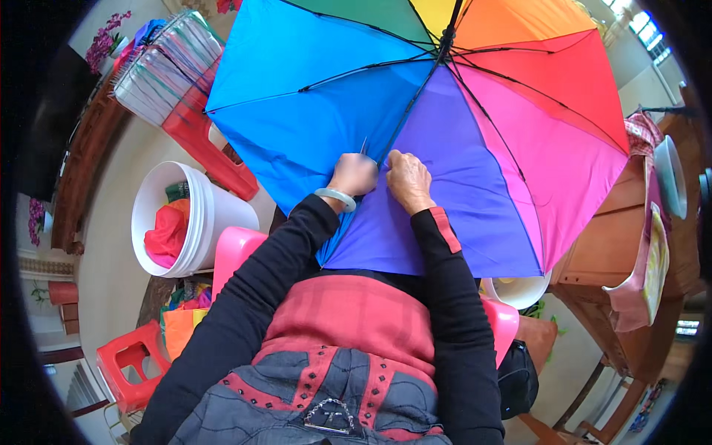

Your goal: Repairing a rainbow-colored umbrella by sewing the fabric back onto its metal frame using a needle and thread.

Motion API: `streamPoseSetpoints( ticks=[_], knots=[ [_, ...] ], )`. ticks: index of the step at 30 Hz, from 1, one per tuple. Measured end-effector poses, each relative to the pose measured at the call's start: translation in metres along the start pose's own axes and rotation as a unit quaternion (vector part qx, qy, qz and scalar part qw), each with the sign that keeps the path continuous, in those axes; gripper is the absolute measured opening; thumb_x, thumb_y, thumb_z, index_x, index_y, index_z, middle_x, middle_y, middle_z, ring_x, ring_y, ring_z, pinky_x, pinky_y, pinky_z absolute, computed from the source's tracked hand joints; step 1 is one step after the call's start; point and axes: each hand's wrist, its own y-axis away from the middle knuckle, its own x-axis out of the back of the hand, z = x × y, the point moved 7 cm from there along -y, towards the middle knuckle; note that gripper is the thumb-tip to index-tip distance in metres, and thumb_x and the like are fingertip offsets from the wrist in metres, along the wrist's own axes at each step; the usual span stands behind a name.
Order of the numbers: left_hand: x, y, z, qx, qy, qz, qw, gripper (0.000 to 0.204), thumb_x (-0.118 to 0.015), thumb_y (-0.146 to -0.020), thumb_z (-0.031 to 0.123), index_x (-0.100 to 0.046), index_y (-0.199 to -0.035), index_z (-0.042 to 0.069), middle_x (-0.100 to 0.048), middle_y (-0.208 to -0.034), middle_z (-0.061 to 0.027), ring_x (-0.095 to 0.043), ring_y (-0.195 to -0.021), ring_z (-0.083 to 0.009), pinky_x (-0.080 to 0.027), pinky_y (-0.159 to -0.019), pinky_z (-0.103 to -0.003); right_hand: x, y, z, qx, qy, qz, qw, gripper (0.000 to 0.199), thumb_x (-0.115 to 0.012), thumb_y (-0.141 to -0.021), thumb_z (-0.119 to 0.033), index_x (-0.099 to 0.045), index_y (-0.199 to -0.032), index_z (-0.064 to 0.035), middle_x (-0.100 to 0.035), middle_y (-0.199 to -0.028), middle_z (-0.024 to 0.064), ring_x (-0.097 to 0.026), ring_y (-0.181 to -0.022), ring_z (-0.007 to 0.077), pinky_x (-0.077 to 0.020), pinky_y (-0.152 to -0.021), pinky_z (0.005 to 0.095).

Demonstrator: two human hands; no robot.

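Note:
An open umbrella [512, 215] with rainbow panels lies before me, its inner side with the black ribs facing me. The dark shaft [415, 96] runs from the hub [445, 46] down between my hands. My left hand [354, 176], a pale bangle at its wrist, is closed over the blue panel [282, 144] and slightly blurred. A thin pointed metal tool [363, 145] sticks up from its fingers. Close to its right, my right hand [408, 182] is closed at the edge of the purple panel [460, 200]. What its fingertips pinch is hidden.
At left stand a white bucket [196, 245] holding coloured cloth, a red stool [133, 363], and another red stool [211, 148] bearing a clear box of rods [167, 70]. A wooden table [604, 245] is at right. A pink seat [233, 256] shows beside me.

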Motion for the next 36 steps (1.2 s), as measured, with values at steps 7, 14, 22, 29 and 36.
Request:
streamPoseSetpoints(
  ticks=[7, 14, 22, 29, 36],
  knots=[
    [0.0, 0.004, 0.004, 0.007, -0.004, -0.001, 1.0, 0.02, -0.049, -0.076, 0.015, -0.053, -0.061, 0.002, -0.054, -0.053, -0.0059, -0.047, -0.039, -0.0091, -0.034, -0.036, -0.022, -0.005, 0.004, -0.002, 0.017, -0.026, -0.062, 0.998, 0.009, -0.049, -0.069, -0.009, -0.054, -0.075, -0.0051, -0.058, -0.074, 0.0176, -0.056, -0.076, 0.0352, -0.0427, -0.064, 0.0453],
    [-0.001, 0.003, -0.001, 0.018, 0.1, -0.013, 0.995, 0.018, -0.051, -0.078, 0.013, -0.052, -0.063, 0.002, -0.053, -0.056, -0.0056, -0.05, -0.043, -0.0105, -0.037, -0.037, -0.021, -0.022, 0.001, 0.002, 0.022, -0.097, -0.033, 0.994, 0.01, -0.047, -0.072, -0.01, -0.054, -0.074, -0.0043, -0.058, -0.073, 0.0185, -0.057, -0.073, 0.0353, -0.0431, -0.063, 0.0454],
    [-0.008, 0.0, -0.005, 0.054, 0.169, -0.047, 0.983, 0.015, -0.054, -0.078, 0.011, -0.051, -0.068, 0.001, -0.053, -0.061, -0.0063, -0.051, -0.045, -0.012, -0.039, -0.037, -0.02, -0.015, -0.001, 0.009, 0.015, -0.157, 0.024, 0.987, 0.012, -0.047, -0.071, -0.01, -0.057, -0.07, -0.0024, -0.057, -0.07, 0.0185, -0.056, -0.07, 0.0349, -0.0426, -0.062, 0.0449],
    [-0.003, 0.006, -0.007, 0.048, 0.166, 0.072, 0.982, 0.017, -0.049, -0.079, 0.012, -0.05, -0.072, -0.003, -0.056, -0.064, -0.0113, -0.056, -0.048, -0.0169, -0.041, -0.036, -0.022, -0.02, -0.004, 0.023, -0.02, -0.18, -0.009, 0.983, 0.014, -0.048, -0.071, -0.008, -0.06, -0.075, -0.0023, -0.059, -0.064, 0.0161, -0.059, -0.061, 0.0308, -0.0472, -0.057, 0.0393],
    [-0.001, 0.011, -0.002, 0.058, 0.151, 0.054, 0.985, 0.017, -0.047, -0.079, 0.012, -0.049, -0.075, -0.004, -0.057, -0.067, -0.0137, -0.058, -0.051, -0.0188, -0.042, -0.037, -0.023, -0.012, 0.014, 0.036, -0.16, -0.354, -0.125, 0.913, 0.014, -0.047, -0.075, -0.007, -0.06, -0.075, -0.0012, -0.056, -0.052, 0.0104, -0.056, -0.043, 0.0195, -0.0455, -0.039, 0.0302]
  ],
)
